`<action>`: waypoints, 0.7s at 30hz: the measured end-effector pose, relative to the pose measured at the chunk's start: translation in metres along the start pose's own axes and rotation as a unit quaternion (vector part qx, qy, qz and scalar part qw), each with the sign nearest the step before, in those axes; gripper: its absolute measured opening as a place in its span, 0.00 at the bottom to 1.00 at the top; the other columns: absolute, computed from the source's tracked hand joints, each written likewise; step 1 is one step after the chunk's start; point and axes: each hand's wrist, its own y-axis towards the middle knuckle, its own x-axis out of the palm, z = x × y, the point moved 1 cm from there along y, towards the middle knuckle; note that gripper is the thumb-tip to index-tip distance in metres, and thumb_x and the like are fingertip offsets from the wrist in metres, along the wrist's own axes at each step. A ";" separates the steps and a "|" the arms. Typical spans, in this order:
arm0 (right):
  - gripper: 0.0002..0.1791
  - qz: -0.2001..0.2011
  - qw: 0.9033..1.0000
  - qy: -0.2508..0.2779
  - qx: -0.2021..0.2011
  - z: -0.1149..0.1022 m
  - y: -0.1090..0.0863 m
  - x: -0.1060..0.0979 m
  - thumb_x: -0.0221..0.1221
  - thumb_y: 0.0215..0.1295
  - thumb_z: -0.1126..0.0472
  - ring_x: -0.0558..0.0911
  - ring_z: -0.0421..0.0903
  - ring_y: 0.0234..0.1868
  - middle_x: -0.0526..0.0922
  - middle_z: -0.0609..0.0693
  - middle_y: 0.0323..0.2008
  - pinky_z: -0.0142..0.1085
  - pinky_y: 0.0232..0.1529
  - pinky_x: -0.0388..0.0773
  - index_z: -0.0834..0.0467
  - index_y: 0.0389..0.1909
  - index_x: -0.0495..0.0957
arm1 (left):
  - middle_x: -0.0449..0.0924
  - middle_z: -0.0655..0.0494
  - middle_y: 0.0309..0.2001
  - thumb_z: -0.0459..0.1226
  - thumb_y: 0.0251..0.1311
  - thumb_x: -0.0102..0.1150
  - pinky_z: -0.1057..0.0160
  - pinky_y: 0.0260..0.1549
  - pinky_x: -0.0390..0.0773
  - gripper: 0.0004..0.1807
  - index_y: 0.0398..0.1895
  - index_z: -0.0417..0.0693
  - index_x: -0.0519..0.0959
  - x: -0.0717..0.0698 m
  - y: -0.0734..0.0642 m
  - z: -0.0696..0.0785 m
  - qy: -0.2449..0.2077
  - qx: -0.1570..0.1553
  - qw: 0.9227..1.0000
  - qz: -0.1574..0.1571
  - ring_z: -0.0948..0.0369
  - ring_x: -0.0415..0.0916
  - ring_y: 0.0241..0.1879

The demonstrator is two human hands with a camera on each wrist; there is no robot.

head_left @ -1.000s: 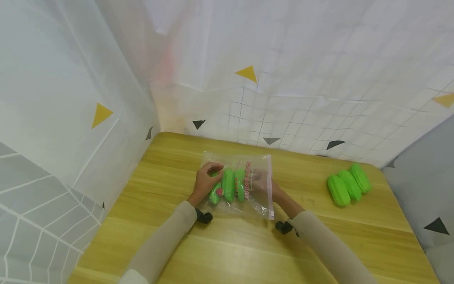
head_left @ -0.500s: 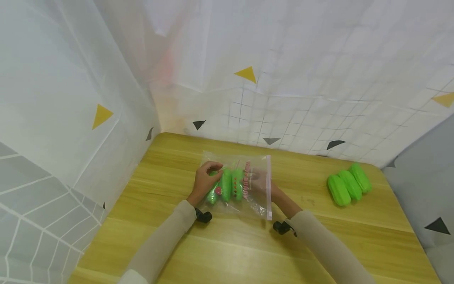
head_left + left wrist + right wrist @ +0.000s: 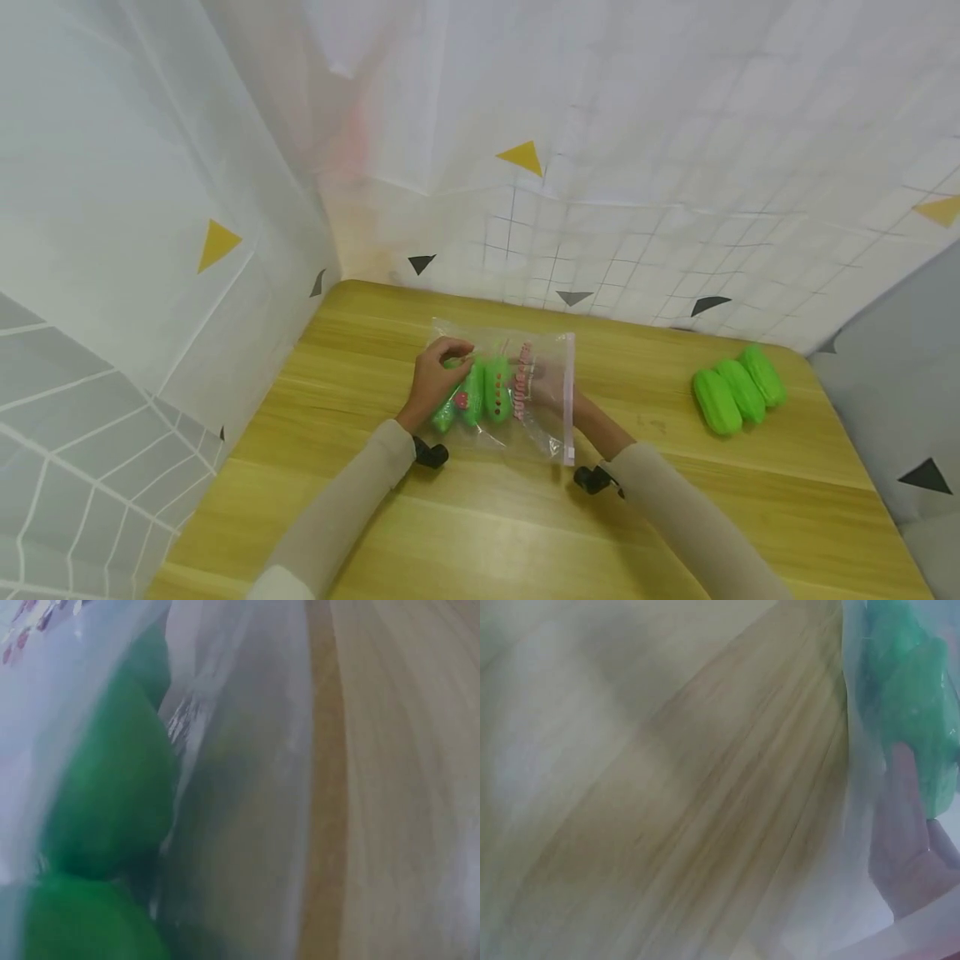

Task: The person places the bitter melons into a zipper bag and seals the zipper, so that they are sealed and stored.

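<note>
A clear zip bag with pink print and a pink slider edge lies on the table, its slider side to the right. Inside, a row of oblong green ribbed pieces shows: a left one, a middle one and a right one. My left hand grips the bag's left part over the left piece, fingers and thumb curled. Through the film my right hand is seen inside the bag, holding the right piece; its thumb lies along green in the right wrist view. Its other fingers are partly hidden.
Several more green oblong pieces lie side by side at the table's right. White sheeting with coloured triangles stands behind and at both sides of the wooden table.
The green pieces in the bag have shifted slightly left and lean closer together. My right hand has moved a little left with the right piece. My left hand stays nearly in place.
</note>
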 end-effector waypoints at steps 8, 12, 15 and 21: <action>0.22 -0.003 0.998 0.039 -0.058 -0.012 -0.005 0.000 0.63 0.55 0.76 0.80 0.61 0.50 0.78 0.72 0.50 0.27 0.50 0.74 0.79 0.51 0.73 | 0.82 0.52 0.44 0.27 0.55 0.68 0.55 0.50 0.80 0.12 0.43 0.39 0.82 0.001 0.001 -0.001 0.007 0.003 1.000 -0.005 0.55 0.79 0.46; 0.21 -0.010 0.995 0.049 -0.088 0.010 0.001 0.003 0.60 0.55 0.76 0.81 0.50 0.50 0.78 0.70 0.50 0.25 0.53 0.72 0.78 0.51 0.74 | 0.82 0.45 0.44 0.24 0.54 0.67 0.48 0.50 0.79 0.12 0.43 0.35 0.82 0.002 0.001 0.006 0.007 0.017 1.000 -0.004 0.49 0.79 0.46; 0.25 -0.024 0.990 0.107 -0.084 0.020 0.003 0.005 0.57 0.56 0.77 0.81 0.41 0.46 0.76 0.73 0.52 0.26 0.50 0.74 0.79 0.56 0.68 | 0.81 0.40 0.43 0.21 0.54 0.65 0.43 0.48 0.79 0.12 0.43 0.30 0.80 0.000 0.000 0.019 0.006 0.034 0.999 -0.009 0.44 0.78 0.45; 0.27 -0.014 0.994 0.093 -0.055 0.021 -0.001 0.008 0.57 0.53 0.77 0.78 0.44 0.46 0.76 0.70 0.53 0.29 0.49 0.76 0.75 0.58 0.70 | 0.80 0.37 0.43 0.21 0.54 0.64 0.41 0.48 0.78 0.11 0.42 0.27 0.79 -0.004 -0.003 0.037 0.005 0.037 0.999 -0.020 0.42 0.78 0.44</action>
